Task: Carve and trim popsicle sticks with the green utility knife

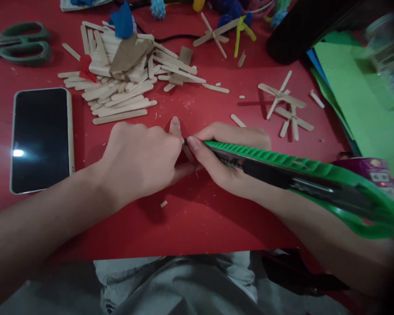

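Note:
My right hand (231,153) is closed round a green utility knife (302,179), whose tip points left toward a small wooden stick piece (188,154) on the red table (197,218). My left hand (141,157) is curled over that stick piece and presses it down, fingertips meeting the knife tip. Most of the piece is hidden under my fingers. Small wood chips lie around both hands.
A heap of craft sticks (124,83) lies behind my left hand. A black phone (41,140) rests at left, green scissors (19,43) at far left. Glued stick crosses (285,105) sit at right, green paper sheets (357,96) beyond them, a purple tape roll (374,170) near the knife.

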A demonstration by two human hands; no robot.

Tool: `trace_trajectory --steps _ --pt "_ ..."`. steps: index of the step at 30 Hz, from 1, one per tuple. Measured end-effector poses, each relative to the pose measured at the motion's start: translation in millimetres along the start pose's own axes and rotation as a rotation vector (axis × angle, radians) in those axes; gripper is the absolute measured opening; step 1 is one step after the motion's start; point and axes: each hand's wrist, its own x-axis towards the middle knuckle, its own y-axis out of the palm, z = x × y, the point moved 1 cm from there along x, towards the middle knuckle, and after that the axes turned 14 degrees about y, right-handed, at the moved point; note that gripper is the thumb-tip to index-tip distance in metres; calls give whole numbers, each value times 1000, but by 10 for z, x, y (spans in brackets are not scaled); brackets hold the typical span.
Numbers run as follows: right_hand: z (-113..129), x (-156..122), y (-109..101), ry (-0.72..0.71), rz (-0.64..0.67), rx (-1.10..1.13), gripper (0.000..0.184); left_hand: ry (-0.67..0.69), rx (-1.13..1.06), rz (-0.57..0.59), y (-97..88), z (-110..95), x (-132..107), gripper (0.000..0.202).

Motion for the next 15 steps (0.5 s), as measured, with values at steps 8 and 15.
trace_trajectory --steps 8,15 --pt "-30 -63 3 12 -38 -8 19 14 65 28 -12 -8 14 91" --pt "-17 -80 -109 102 -198 153 18 19 112 22 -61 -33 -9 97"
